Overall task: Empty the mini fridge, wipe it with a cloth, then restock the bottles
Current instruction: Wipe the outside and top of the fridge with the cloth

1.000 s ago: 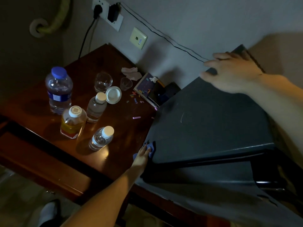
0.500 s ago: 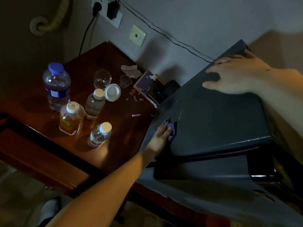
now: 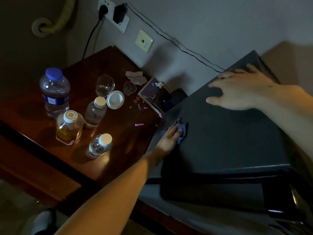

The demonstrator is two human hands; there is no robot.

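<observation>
Four bottles stand on the dark wooden desk at left, beside a glass and a white lid. Small coloured scraps lie scattered near the desk's right edge. The mini fridge occupies the right; its flat dark top faces up. The left hand presses a blue cloth flat against the fridge top near its left edge. The right hand rests with fingers spread on the far part of the top. A grey wall with a socket plate and cable runs behind.
</observation>
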